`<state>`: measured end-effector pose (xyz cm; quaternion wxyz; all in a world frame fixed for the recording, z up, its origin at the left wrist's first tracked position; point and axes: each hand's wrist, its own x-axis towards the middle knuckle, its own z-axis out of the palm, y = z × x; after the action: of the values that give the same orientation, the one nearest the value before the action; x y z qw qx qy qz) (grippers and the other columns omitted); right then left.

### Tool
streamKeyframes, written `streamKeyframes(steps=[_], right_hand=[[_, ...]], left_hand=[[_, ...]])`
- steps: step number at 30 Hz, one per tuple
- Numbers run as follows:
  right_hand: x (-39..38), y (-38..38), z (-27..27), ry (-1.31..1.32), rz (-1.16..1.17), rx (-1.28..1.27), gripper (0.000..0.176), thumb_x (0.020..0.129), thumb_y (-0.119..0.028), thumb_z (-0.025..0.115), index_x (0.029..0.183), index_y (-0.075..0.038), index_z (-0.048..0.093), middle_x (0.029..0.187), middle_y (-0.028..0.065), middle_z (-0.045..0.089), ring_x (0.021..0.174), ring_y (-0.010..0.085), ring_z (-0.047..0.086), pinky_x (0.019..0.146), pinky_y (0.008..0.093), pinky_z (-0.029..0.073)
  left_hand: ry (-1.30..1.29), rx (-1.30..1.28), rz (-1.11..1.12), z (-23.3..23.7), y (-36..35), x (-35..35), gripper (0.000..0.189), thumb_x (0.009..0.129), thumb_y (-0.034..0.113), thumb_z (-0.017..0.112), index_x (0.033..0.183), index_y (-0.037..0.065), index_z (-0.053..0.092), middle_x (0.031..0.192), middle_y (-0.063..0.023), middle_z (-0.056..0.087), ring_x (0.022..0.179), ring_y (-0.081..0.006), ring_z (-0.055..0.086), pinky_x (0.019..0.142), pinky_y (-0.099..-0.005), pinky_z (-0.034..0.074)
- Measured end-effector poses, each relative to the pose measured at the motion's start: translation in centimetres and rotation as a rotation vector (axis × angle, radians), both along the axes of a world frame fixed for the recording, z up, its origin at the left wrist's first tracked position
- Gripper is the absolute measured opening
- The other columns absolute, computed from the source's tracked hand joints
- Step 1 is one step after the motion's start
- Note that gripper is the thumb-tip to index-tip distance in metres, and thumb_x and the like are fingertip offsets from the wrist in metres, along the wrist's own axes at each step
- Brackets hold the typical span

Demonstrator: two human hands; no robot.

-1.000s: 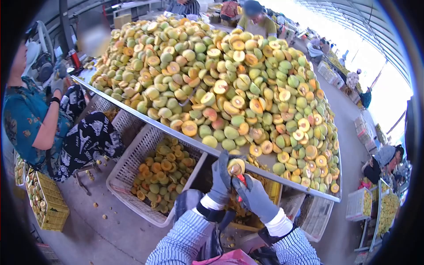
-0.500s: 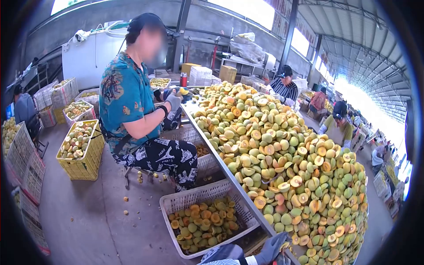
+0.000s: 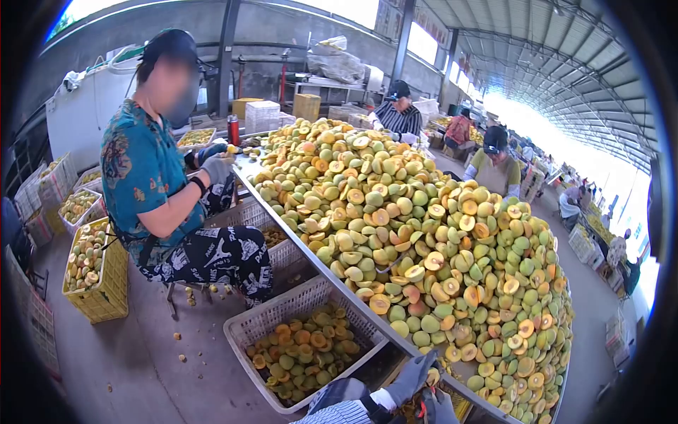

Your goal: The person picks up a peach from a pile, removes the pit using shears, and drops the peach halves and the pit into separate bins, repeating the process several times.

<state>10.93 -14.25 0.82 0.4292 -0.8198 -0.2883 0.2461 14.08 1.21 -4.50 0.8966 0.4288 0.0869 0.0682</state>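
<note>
My left hand (image 3: 412,377), in a grey glove below a striped sleeve, is at the metal table edge near the bottom of the view. Its fingers are closed around an apricot piece (image 3: 432,377). Close beside it, my right hand (image 3: 442,408), also gloved in grey, is partly cut off by the lower border. A small red part (image 3: 423,408) of something shows at its fingers; what kind of thing it is cannot be made out. A large heap of halved and whole green-yellow apricots (image 3: 417,233) covers the table (image 3: 318,263).
Below the table edge stands a white crate (image 3: 244,336) of apricot halves. A person in a teal shirt (image 3: 145,166) sits at the left, by a yellow crate (image 3: 106,293). Other people work across the heap, including one in a striped top (image 3: 399,116).
The view has shifted right, so the heap and the seated person appear further left. My left hand has come further into view, and my right hand now shows more at the bottom.
</note>
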Motion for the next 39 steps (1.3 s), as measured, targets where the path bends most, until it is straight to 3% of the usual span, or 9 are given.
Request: streamKeyframes(steps=[6,15,17,19,25,27,31,33,39], right_hand=[[0.7,1.5,-0.5,0.142,-0.196,0.259,0.02,0.099,-0.024,0.055,0.098,-0.005,0.056,0.067,-0.0001,0.052,0.05,0.0104,0.05,0.046,0.0278,0.041],[0.4,2.0,2.4,0.551,-0.257,0.285,0.032,0.1,-0.038,0.056,0.095,-0.007,0.058,0.067,0.0001,0.057,0.051,0.0102,0.054,0.044,0.0257,0.041],[0.7,2.0,2.0,0.406,-0.248,0.26,0.031,0.1,-0.036,0.056,0.097,-0.005,0.058,0.068,0.0016,0.057,0.054,0.0112,0.055,0.048,0.0269,0.042],[0.6,2.3,2.0,0.255,-0.228,0.231,0.031,0.1,-0.033,0.056,0.099,-0.003,0.058,0.069,0.0031,0.058,0.057,0.0122,0.056,0.052,0.0282,0.043],[-0.4,3.4,2.3,-0.12,-0.383,0.23,0.027,0.097,-0.026,0.06,0.098,0.001,0.059,0.08,0.0241,0.063,0.07,0.0408,0.062,0.062,0.0415,0.047],[-0.3,3.0,0.9,-0.127,-0.378,0.215,0.027,0.097,-0.024,0.06,0.099,0.002,0.059,0.079,0.0226,0.062,0.07,0.0388,0.061,0.062,0.0412,0.046],[-0.1,2.4,2.1,0.137,-0.263,0.249,0.03,0.1,-0.03,0.054,0.103,0.0,0.057,0.074,0.0068,0.058,0.06,0.0162,0.052,0.055,0.0313,0.043],[0.2,2.1,3.2,0.303,-0.23,0.251,0.032,0.1,-0.033,0.055,0.103,-0.001,0.058,0.073,0.0047,0.058,0.058,0.0136,0.052,0.053,0.0292,0.043],[0.2,1.5,4.0,0.761,-0.307,0.398,0.046,0.098,-0.05,0.053,0.095,-0.005,0.057,0.064,0.0026,0.054,0.044,0.0118,0.048,0.039,0.0267,0.037]], left_hand=[[-0.223,-0.228,0.065,3.1,0.4,-1.6,0.047,0.104,0.041,0.045,0.086,0.001,0.062,0.068,-0.0014,0.06,0.059,-0.01,0.055,0.056,-0.026,0.044],[-0.244,0.585,0.401,4.8,-0.2,-2.1,0.032,0.096,0.026,0.06,0.105,-0.004,0.056,0.083,-0.0075,0.065,0.068,-0.0184,0.063,0.065,-0.0303,0.054],[-0.097,0.037,0.189,4.1,-0.1,-1.4,0.027,0.091,0.016,0.065,0.108,-0.002,0.055,0.089,-0.0084,0.066,0.072,-0.0194,0.065,0.067,-0.0317,0.054],[-0.289,0.845,0.605,4.3,-0.7,-1.1,0.031,0.098,0.029,0.056,0.107,-0.001,0.057,0.086,-0.0094,0.067,0.072,-0.0195,0.065,0.066,-0.0319,0.054],[-0.034,0.076,0.315,2.0,-1.3,-1.2,0.034,0.103,0.035,0.046,0.096,0.003,0.055,0.088,-0.0112,0.066,0.076,-0.0185,0.065,0.066,-0.0316,0.056],[-0.146,0.504,0.434,2.2,-1.2,-1.3,0.036,0.104,0.036,0.044,0.097,0.003,0.056,0.086,-0.0106,0.066,0.074,-0.0205,0.064,0.064,-0.0311,0.055],[-0.104,0.12,0.37,2.9,-0.2,-1.6,0.029,0.098,0.03,0.056,0.101,0.001,0.056,0.087,-0.0124,0.065,0.074,-0.0261,0.065,0.064,-0.0339,0.053],[-0.403,1.018,0.629,2.4,0.3,-1.5,0.031,0.092,0.024,0.065,0.106,-0.001,0.056,0.09,-0.0147,0.065,0.075,-0.0282,0.064,0.066,-0.0373,0.052],[-0.301,0.649,0.572,5.3,-1.5,-1.7,0.038,0.102,0.03,0.049,0.093,-0.003,0.064,0.08,-0.0104,0.065,0.069,-0.0181,0.059,0.067,-0.0315,0.048]])
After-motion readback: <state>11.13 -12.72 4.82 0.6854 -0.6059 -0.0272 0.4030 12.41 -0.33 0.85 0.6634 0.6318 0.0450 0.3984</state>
